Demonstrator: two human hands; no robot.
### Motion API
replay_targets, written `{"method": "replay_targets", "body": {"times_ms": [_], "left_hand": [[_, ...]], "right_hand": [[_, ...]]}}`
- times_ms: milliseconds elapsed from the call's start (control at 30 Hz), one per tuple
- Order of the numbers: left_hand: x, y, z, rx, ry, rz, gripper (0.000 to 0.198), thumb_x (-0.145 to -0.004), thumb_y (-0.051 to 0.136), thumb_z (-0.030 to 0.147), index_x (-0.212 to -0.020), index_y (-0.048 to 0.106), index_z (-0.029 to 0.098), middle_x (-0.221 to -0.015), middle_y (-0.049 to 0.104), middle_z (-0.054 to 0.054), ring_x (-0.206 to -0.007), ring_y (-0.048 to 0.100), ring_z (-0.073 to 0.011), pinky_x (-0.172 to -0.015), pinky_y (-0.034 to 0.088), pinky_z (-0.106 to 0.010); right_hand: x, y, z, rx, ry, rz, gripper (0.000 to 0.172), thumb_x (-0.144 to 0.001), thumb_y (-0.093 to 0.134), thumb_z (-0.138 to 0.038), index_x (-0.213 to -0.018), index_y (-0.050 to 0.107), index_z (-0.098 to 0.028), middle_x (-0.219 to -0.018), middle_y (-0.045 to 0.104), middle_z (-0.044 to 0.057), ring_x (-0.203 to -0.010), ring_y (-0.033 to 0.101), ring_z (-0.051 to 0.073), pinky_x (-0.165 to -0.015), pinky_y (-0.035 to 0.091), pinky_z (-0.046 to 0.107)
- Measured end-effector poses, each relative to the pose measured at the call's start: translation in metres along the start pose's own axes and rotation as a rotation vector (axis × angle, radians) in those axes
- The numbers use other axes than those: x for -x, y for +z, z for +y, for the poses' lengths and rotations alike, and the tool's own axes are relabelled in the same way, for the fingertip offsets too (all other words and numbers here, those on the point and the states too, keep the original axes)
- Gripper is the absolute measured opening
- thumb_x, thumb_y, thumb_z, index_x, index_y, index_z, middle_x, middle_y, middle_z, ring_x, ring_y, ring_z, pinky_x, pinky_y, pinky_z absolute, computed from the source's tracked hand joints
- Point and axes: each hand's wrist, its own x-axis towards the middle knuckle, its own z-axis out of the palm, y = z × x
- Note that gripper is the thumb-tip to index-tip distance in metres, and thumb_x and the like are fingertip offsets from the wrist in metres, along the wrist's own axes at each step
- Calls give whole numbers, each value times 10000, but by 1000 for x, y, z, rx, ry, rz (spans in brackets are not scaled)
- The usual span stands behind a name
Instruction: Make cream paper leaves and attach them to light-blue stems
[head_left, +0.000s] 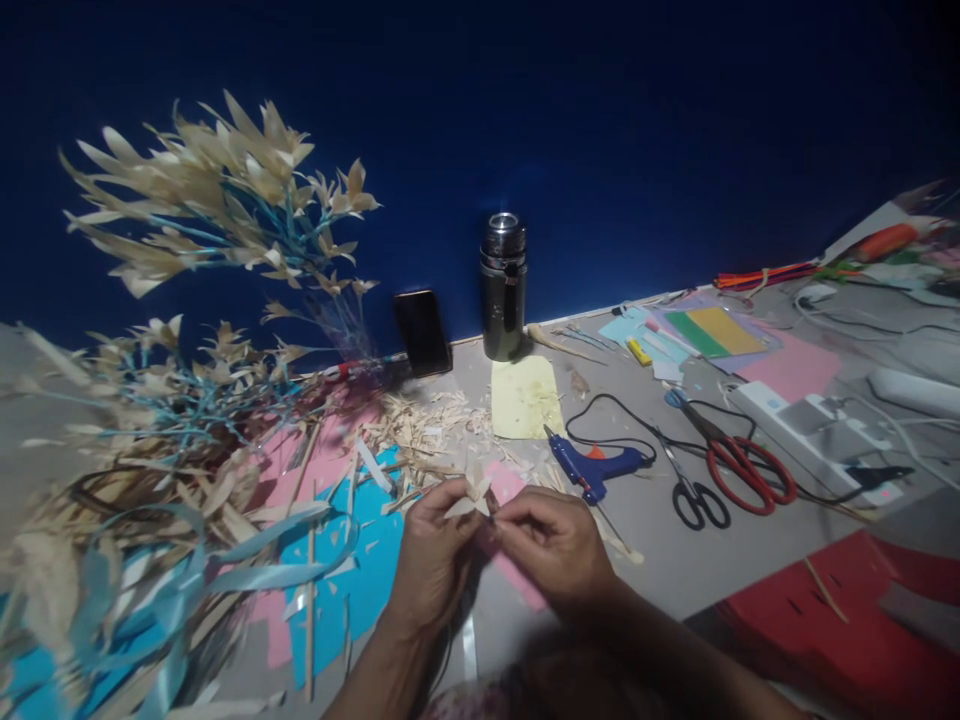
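Your left hand (439,545) holds a small pale flower (471,497) upright between thumb and fingers, while your right hand (555,540) is drawn into a narrow pinch just beside the flower's base; what lies between those fingertips is too small to tell. The flower sits low in the middle of your view, above the table (660,570), its pointed petals already spread, so the bloom itself looks mostly formed. Whether its base is fastened, you cannot tell from here, because your fingers cover it; no blue stem shows on it, so that part may be left to do. A good deal seems done elsewhere: on your left, a tall bunch of flowers (225,180) rises on blue stems, and a lower cluster of flowers (217,370) spreads below it, similarly stemmed. Plenty of material remains too, with dry husk strips (52,570) and light blue ribbon (285,577) heaped at the near left, and cut scraps (420,415) strewn beyond your hands. The blue glue gun (600,465) lies on the table past your right hand, near the black-handled scissors (701,505) and the red-handled scissors (750,475), none of them in your grasp.
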Motion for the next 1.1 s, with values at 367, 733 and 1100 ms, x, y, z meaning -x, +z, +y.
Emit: {"method": "replay_targets", "body": {"times_ms": [367, 733, 1100], "left_hand": [[0, 0, -9, -142, 69, 42, 321, -547, 964, 365, -687, 768, 153, -709, 763, -54, -664, 689, -174, -661, 545, -283], [0, 2, -5, -180, 165, 61, 279, -644, 913, 327, -682, 720, 129, -656, 693, -27, -611, 623, -137, -594, 501, -240], [3, 6, -5, -281, 356, 275, 284, -574, 934, 307, -743, 753, 168, -677, 730, -14, -645, 651, -155, -593, 528, -235]], "right_hand": [[-4, 2, -2, -15, 85, 61, 127, -812, 653, -171, -708, 726, -177, -634, 678, 21, -538, 579, 133, -524, 426, 228], [1, 4, 0, -241, 333, -102, 106, -797, 672, -222, -724, 730, -172, -660, 719, 33, -577, 646, 157, -543, 491, 230], [0, 12, -4, -385, 466, -98, 176, -774, 726, -318, -714, 721, -152, -526, 624, -9, -434, 566, 118, -431, 442, 203]]}}
